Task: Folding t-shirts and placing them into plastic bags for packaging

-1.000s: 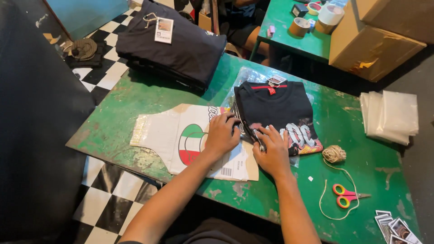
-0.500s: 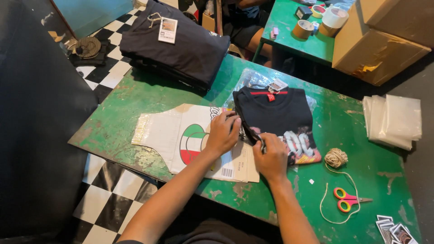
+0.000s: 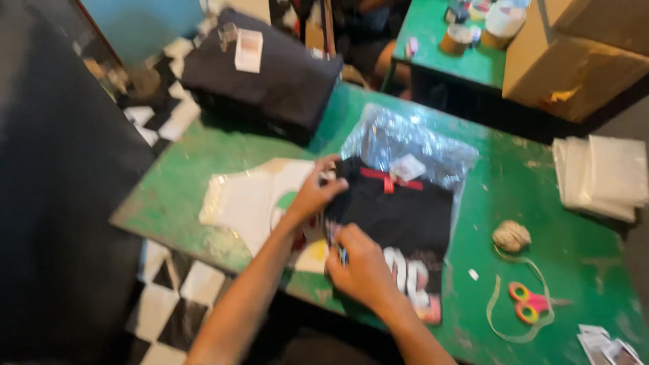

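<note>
A folded black printed t-shirt [image 3: 399, 209] lies on the green table [image 3: 541, 196], half off a clear plastic bag [image 3: 405, 138]. My left hand [image 3: 314, 192] grips the shirt's upper left edge. At its lower left edge, my right hand [image 3: 362, 267] pinches the fabric. A white tag [image 3: 407, 167] and red neck label sit at the shirt's collar. The picture is motion-blurred. To the left of the shirt, under my left arm, lies a flat white packet with a green, white and red emblem [image 3: 253, 199].
A stack of dark folded shirts [image 3: 270, 74] sits at the table's far left. A twine ball [image 3: 511, 236], red-and-yellow scissors [image 3: 534, 302] and picture cards [image 3: 605, 341] lie at the right. Clear bags [image 3: 602, 176], a cardboard box [image 3: 574, 54] and tape rolls [image 3: 497, 20] are beyond.
Both hands have pulled the black shirt toward me and to the left, uncovering the plastic bag behind it. The camera view has swung and blurred.
</note>
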